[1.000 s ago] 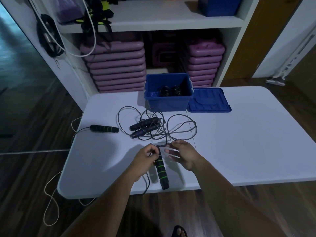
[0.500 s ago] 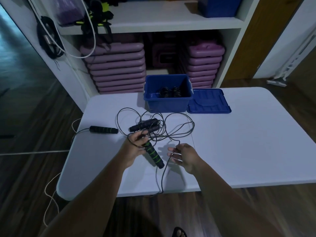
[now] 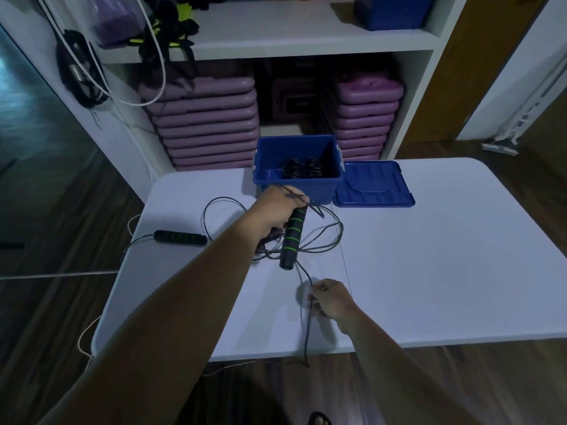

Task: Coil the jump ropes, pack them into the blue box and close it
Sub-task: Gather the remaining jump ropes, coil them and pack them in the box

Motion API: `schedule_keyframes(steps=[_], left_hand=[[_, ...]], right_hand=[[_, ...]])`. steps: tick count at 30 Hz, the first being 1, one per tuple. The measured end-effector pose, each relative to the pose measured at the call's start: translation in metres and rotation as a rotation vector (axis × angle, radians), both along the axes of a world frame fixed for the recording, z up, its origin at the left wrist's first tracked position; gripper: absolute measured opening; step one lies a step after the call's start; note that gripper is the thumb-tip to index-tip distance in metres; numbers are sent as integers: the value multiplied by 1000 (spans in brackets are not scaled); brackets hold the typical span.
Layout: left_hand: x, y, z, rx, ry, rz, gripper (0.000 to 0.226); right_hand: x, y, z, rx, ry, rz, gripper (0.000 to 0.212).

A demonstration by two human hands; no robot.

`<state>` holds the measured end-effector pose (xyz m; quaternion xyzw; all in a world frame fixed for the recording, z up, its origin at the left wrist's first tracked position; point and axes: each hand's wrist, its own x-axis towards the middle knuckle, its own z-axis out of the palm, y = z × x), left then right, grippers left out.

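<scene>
1. Near edge: a thin dark cord (image 3: 307, 335) of a jump rope hangs over the front rim of the white table (image 3: 445, 271), and its lowest part bends just above the wooden floor (image 3: 460, 388).
2. The right hand (image 3: 333, 299) lies over the near part of the table with its fingers curled, pinching this cord. The cord passes through the grasp, downward to the table edge and upward to the handle.
3. The handle (image 3: 293, 237), black foam with green rings, is tilted, with its lower end toward the right hand and the cord leaving that end. The left hand (image 3: 277, 207) is clenched round its upper end, arm stretched forward. A strand of cord also crosses the top of this hand.
4. Loose loops (image 3: 329, 237) of cord lie spread on the table beneath and to the right of the left hand. Dark shapes under the left wrist are partly hidden and cannot be identified.
5. A second handle (image 3: 180, 238), of the same black and green pattern, lies flat on the table to the left of the left arm, well apart from both hands. Its cord runs off the left rim.
6. The blue box (image 3: 297, 185) stands open at the far edge of the table, just beyond the left hand. Coiled ropes (image 3: 302, 170) rest on its bottom.
7. The lid (image 3: 372, 184) lies flat on the table against the right side of the box.
8. Behind the table stands a white shelf unit (image 3: 306, 35) with stacks of purple platforms (image 3: 208, 127) in its lower bay.
</scene>
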<state>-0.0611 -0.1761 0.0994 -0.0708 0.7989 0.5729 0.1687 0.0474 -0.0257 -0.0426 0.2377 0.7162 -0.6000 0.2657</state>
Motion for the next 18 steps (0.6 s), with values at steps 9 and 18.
schedule_keyframes(steps=[9, 18], left_hand=[[-5, 18, -43, 93, -284, 147, 12], [-13, -8, -64, -335, -328, 23, 25]], right_hand=[[-4, 22, -20, 133, 21, 140, 7], [-30, 36, -19, 227, 88, 67, 20]])
